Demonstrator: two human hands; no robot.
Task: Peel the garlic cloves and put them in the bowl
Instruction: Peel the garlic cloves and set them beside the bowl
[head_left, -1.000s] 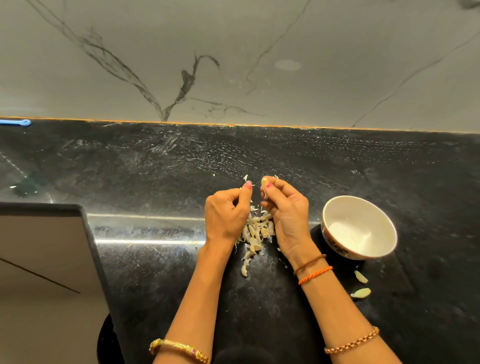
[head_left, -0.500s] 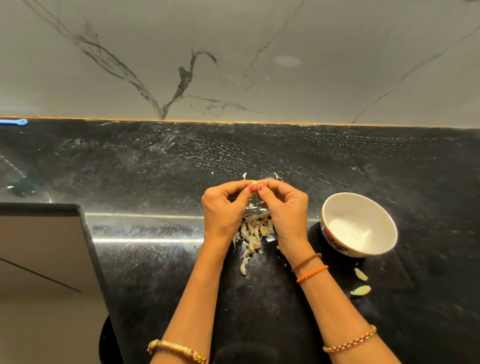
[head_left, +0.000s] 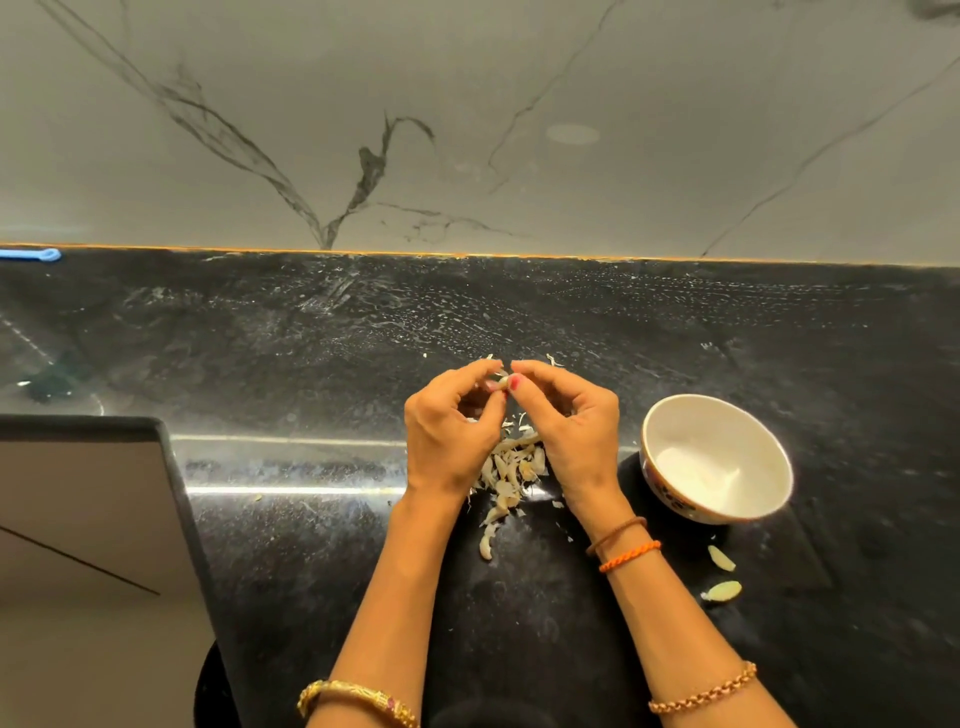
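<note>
Over the black counter, my left hand (head_left: 449, 428) and my right hand (head_left: 569, 423) meet fingertip to fingertip, both pinching one small garlic clove (head_left: 500, 383). Most of the clove is hidden by the fingers. Beneath the hands lies a heap of pale garlic skins (head_left: 511, 470). The white bowl (head_left: 719, 460) with a patterned outside stands just right of my right hand; I cannot tell what lies inside it. Two garlic cloves (head_left: 722, 558) (head_left: 723, 591) lie on the counter in front of the bowl.
The black stone counter (head_left: 291, 353) runs to a grey marbled wall (head_left: 467, 130). On the left the counter is cut out, with a raised black edge (head_left: 176, 488). A blue object (head_left: 31, 254) lies at the far left by the wall.
My hands closed together around the clove, the right thumb now meeting the left fingertips. The view shifted slightly; the bowl and loose cloves stayed put.
</note>
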